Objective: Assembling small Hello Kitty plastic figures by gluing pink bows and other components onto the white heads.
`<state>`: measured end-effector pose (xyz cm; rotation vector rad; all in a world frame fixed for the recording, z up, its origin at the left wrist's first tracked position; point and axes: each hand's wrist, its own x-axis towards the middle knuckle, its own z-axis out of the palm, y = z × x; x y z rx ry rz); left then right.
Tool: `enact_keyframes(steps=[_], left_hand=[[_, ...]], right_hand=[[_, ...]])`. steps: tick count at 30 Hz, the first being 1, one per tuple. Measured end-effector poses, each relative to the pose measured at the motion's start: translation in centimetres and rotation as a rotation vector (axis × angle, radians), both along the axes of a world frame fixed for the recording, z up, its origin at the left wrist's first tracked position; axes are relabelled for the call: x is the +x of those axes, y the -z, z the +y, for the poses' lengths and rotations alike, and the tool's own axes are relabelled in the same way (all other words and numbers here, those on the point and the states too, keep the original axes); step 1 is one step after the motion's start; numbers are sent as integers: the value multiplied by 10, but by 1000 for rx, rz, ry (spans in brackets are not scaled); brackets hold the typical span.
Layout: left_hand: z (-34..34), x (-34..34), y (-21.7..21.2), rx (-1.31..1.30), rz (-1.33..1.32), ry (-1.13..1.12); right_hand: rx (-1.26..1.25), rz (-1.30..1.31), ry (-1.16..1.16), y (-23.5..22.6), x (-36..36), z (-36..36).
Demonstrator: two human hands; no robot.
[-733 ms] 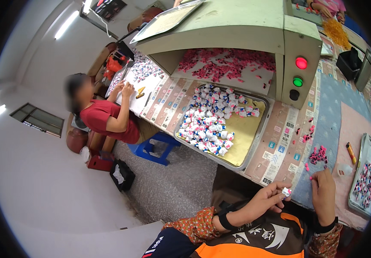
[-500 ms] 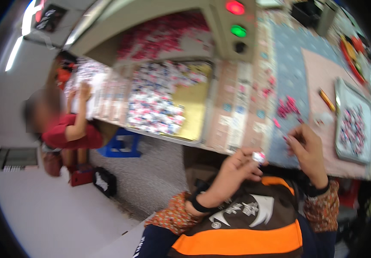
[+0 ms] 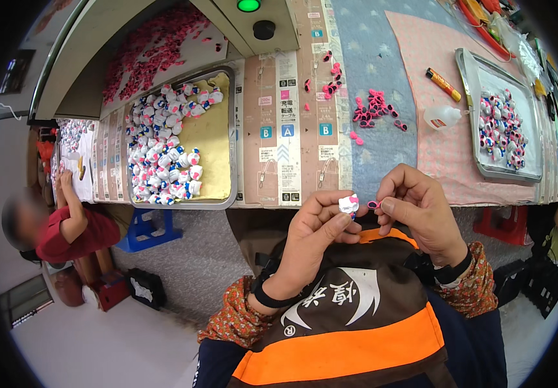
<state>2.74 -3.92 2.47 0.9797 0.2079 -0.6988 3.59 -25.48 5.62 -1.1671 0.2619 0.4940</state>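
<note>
Between the thumb and fingers of my left hand (image 3: 316, 238) is a small white figurine (image 3: 349, 204) with a pink bow and a blue lower part. Just beside it, my right hand (image 3: 420, 210) pinches a tiny pink-and-dark piece (image 3: 373, 205) that looks like doll-sized sunglasses. A narrow gap separates the two items, over the table's front edge. Further back on the blue cloth (image 3: 382, 71) lies a loose pile of similar pink pieces (image 3: 374, 107).
Left, a metal tray (image 3: 232, 149) holds many figurines below a machine (image 3: 262, 55) with a green light. At right are a white bottle (image 3: 442, 117), a yellow-and-dark tube (image 3: 444, 84) and a tray (image 3: 534, 169) of figurines with pink pieces. A person (image 3: 65, 226) sits far left.
My right hand has come from above the cloth toward the left hand, bringing the pink piece beside the figurine. The whole view has turned and sharpened.
</note>
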Motion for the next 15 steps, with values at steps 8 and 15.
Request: enact_keyframes(steps=[8, 15], left_hand=[[1, -2, -1, 35, 8, -18], [3, -2, -1, 42, 8, -16]], right_hand=[[-1032, -701, -196, 5, 14, -9], [-1171, -802, -230, 24, 18, -11]])
